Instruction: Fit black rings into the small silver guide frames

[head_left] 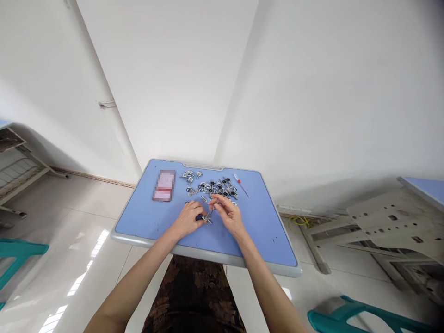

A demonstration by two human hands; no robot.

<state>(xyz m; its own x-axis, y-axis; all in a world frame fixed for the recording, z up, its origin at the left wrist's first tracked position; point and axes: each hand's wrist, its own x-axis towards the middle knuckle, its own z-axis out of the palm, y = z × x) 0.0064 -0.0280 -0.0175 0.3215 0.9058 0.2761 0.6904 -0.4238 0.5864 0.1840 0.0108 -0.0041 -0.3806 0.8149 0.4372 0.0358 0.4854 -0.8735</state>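
Observation:
My left hand (189, 218) rests low over the desk, its fingers closed round a small metal part (208, 219) with something dark blue at its end. Close beside it, my right hand (228, 214) pinches a thin metal piece (211, 211) between thumb and forefinger. The two pieces meet or nearly touch; I cannot tell which. Just beyond my hands lies a pile of small metal parts with black round pieces (219, 187). A smaller group of silvery metal parts (189, 175) sits farther back to the left.
The blue desk (138, 217) has a pale rim. A blurred pink and red flat object (164, 185) lies on its left, a screwdriver-like tool with a red-and-clear handle (239, 181) on its right. White walls stand behind. Green stools (364, 319) and another desk (391, 222) are nearby.

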